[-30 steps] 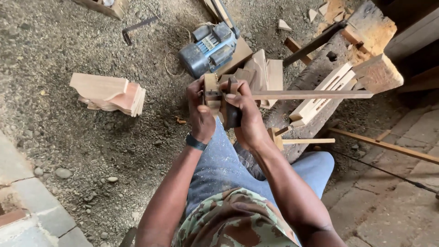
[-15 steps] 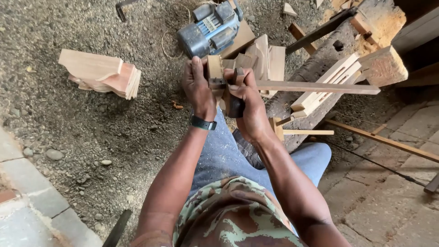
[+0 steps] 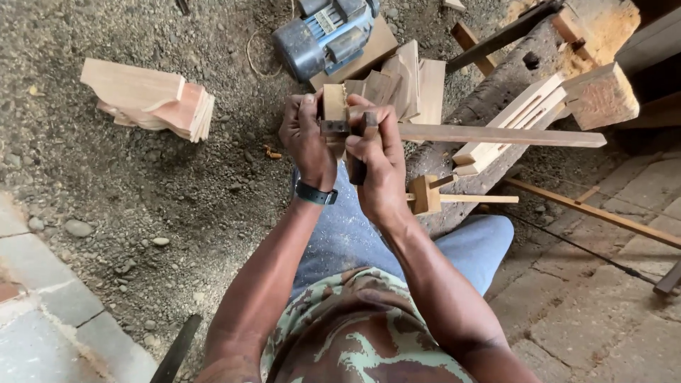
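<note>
From the head camera, both hands met over the person's knees. The left hand was clenched around a small pale wood block with a dark band across it, held upright. The right hand had its grip closed on a long thin brown slat, which ran level off to the right, its near end touching the block. A blue motor lay on the gravel beyond, near a stack of boards.
</note>
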